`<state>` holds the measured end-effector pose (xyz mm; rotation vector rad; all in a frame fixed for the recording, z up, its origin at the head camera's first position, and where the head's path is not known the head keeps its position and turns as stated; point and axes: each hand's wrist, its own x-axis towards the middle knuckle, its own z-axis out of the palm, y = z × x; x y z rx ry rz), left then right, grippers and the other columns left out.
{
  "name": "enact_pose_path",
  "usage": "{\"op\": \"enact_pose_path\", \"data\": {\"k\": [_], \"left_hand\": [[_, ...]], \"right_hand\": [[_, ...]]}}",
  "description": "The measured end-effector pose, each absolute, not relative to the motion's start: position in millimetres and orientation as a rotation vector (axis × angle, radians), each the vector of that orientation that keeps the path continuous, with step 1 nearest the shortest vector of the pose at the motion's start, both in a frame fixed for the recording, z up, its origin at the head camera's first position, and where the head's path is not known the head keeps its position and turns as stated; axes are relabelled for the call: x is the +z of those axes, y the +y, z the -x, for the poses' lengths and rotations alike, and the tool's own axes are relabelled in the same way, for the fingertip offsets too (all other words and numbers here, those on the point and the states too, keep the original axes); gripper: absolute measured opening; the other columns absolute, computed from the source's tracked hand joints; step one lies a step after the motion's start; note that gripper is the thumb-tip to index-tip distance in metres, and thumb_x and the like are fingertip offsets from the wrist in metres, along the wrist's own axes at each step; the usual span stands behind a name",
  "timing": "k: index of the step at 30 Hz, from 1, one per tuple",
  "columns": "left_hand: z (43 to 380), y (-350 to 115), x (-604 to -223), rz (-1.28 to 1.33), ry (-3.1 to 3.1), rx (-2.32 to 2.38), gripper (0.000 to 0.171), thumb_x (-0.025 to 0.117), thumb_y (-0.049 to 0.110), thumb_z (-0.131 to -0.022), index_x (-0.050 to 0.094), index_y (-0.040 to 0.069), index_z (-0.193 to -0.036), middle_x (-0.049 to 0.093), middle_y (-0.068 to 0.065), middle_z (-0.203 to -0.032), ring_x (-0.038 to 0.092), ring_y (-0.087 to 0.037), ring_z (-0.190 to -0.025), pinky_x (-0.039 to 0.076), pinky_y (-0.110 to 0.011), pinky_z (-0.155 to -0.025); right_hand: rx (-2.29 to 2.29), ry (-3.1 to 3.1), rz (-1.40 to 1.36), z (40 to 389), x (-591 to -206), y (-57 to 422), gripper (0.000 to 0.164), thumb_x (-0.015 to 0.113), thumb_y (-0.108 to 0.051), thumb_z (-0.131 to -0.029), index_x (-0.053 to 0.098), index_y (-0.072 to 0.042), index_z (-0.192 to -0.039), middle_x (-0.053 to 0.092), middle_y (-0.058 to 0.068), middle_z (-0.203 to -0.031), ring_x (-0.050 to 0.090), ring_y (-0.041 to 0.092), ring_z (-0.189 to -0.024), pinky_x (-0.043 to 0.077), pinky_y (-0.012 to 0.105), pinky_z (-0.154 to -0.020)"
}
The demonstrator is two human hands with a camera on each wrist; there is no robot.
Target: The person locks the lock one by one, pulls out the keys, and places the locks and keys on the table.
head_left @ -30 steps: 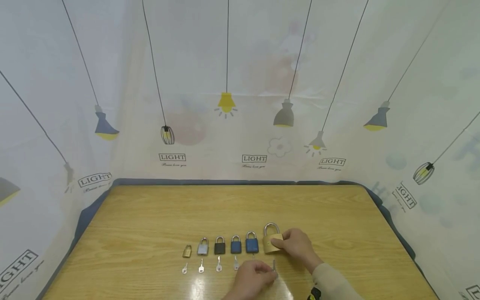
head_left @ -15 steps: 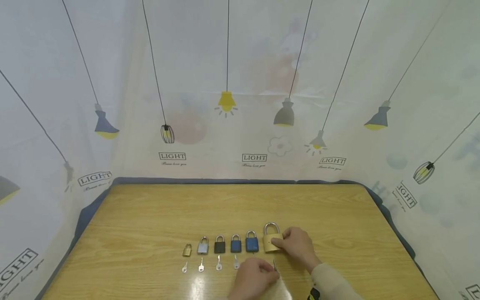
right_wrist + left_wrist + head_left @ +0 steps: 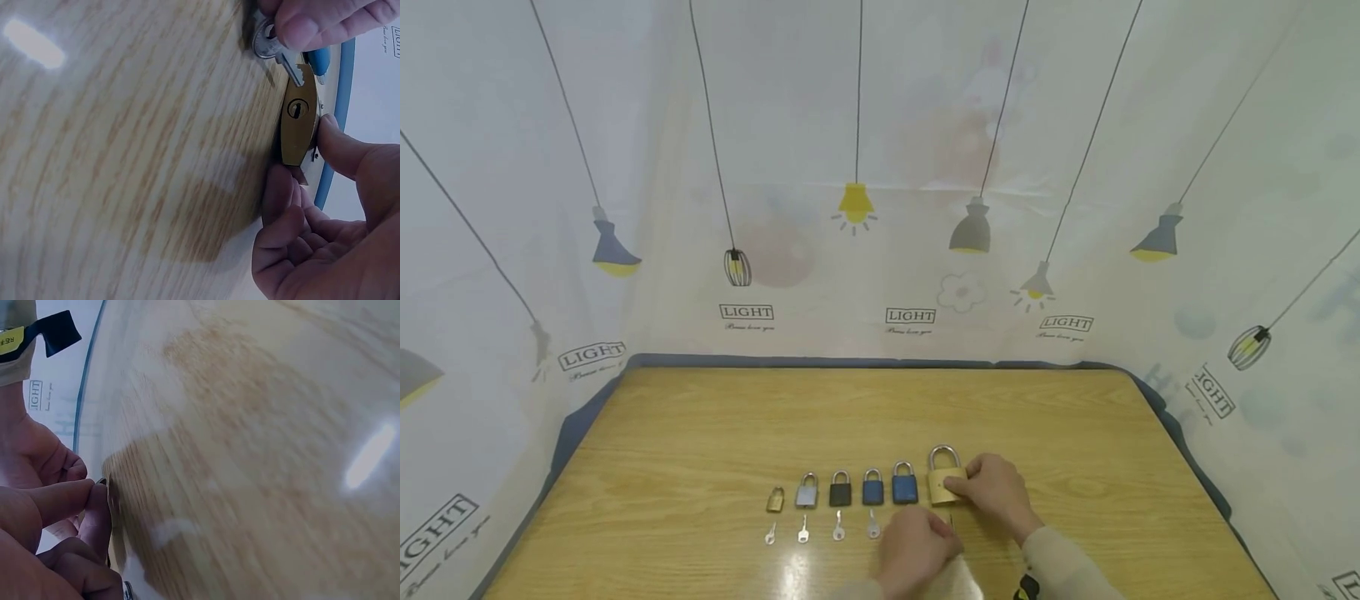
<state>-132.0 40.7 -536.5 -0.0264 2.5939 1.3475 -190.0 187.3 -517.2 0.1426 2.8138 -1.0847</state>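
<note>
At the right end of a row of padlocks lies a large brass padlock point(image 3: 938, 493) with a steel shackle. My right hand point(image 3: 997, 493) grips its body, thumb on the front face. My left hand point(image 3: 917, 546) is just below, toward me, and pinches a silver key point(image 3: 265, 46) between thumb and finger. In the right wrist view the key's toothed blade points at the padlock's bottom face, apart from the keyhole point(image 3: 298, 109). From the left wrist, only the key's edge point(image 3: 102, 481) shows between my fingertips.
Left of the brass padlock stand a larger blue padlock point(image 3: 905, 488), a smaller blue one point(image 3: 872, 492), a black one point(image 3: 840, 494), a silver one point(image 3: 807, 497) and a small brass one point(image 3: 775, 500). Several keys point(image 3: 803, 530) lie below them on the wooden table point(image 3: 700, 433).
My left hand has shifted slightly right and turned, so the key now shows as a thin edge in the head view. My right hand keeps its grip on the brass padlock.
</note>
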Motion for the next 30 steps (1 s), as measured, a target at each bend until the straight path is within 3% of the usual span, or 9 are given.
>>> {"op": "enact_pose_path", "data": {"k": [7,12,16,30], "left_hand": [[134,44,-536,0.017,2.592,1.338,0.018,0.083,0.023,-0.068,0.066,0.023,-0.062,0.058,0.013,-0.064,0.050,-0.009,-0.061,0.042,-0.030,-0.058],[136,44,-537,0.021,2.592,1.343,0.018,0.083,0.024,-0.068,0.066,0.022,-0.063,0.059,0.012,-0.065,0.050,-0.010,-0.061,0.043,-0.031,-0.058],[137,45,-538,-0.005,2.645,1.306,0.018,0.083,0.026,-0.067,0.065,0.023,-0.063,0.059,0.012,-0.065,0.050,-0.010,-0.061,0.043,-0.032,-0.059],[141,48,-540,-0.105,2.804,1.157,0.016,0.075,0.023,-0.068,0.061,0.024,-0.060,0.056,0.013,-0.063,0.050,-0.010,-0.059,0.042,-0.034,-0.056]], "right_hand": [[-1.077,2.813,-0.145,189,-514,187,0.050,0.078,-0.032,-0.077,0.038,-0.015,-0.051,0.031,-0.008,-0.046,0.025,0.008,-0.047,0.018,0.023,-0.045],[-1.058,2.824,-0.156,189,-513,193,0.030,0.077,-0.034,-0.078,0.062,-0.008,-0.075,0.058,-0.003,-0.066,0.049,0.013,-0.062,0.041,0.030,-0.055],[-1.029,2.841,-0.156,191,-512,200,0.041,0.075,-0.040,-0.079,0.065,-0.003,-0.095,0.068,0.005,-0.088,0.060,0.021,-0.081,0.050,0.042,-0.072],[-1.036,2.827,-0.219,189,-508,227,0.050,0.065,-0.044,-0.086,0.060,0.002,-0.107,0.068,0.016,-0.100,0.062,0.028,-0.088,0.050,0.049,-0.077]]}}
